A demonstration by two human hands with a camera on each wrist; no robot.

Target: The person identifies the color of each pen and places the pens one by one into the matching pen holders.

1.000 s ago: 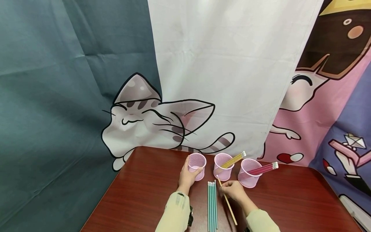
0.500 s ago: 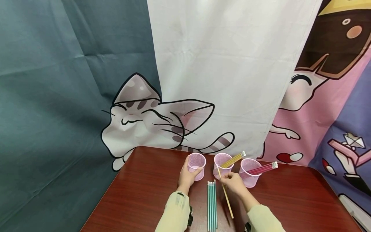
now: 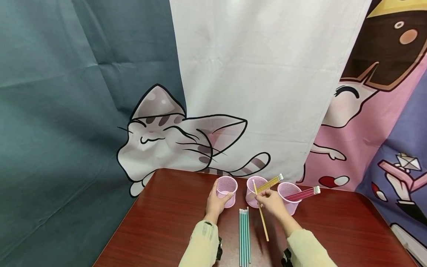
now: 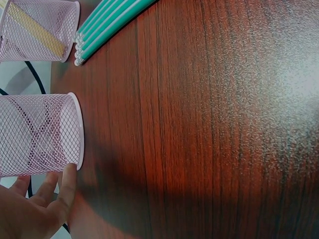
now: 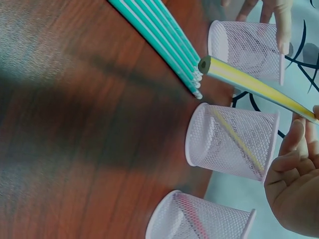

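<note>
My left hand (image 3: 215, 204) holds the left pink mesh pencil cup (image 3: 227, 183), thumb across its front and fingers along its side. No pencils show in that cup. My right hand (image 3: 271, 203) pinches a yellow pencil (image 3: 263, 221) near its middle, tilted, with the eraser end up by the rim of the middle pencil cup (image 3: 250, 199). In the right wrist view the pencil's blunt, unsharpened end (image 5: 205, 64) points toward the camera's side. Several yellow pencils (image 3: 271, 183) lean rightward in the middle cup.
To the right stands a third pink cup (image 3: 288, 210) with dark pink pencils (image 3: 304, 193) leaning out. Several teal pencils (image 3: 244, 237) lie side by side on the brown wooden table (image 3: 160, 222), in front of the cups. A printed cloth (image 3: 267, 92) hangs behind the table.
My right hand has raised the yellow pencil and moved it away from me, bringing its eraser end up to the middle cup's rim. The left hand and its cup have stayed put.
</note>
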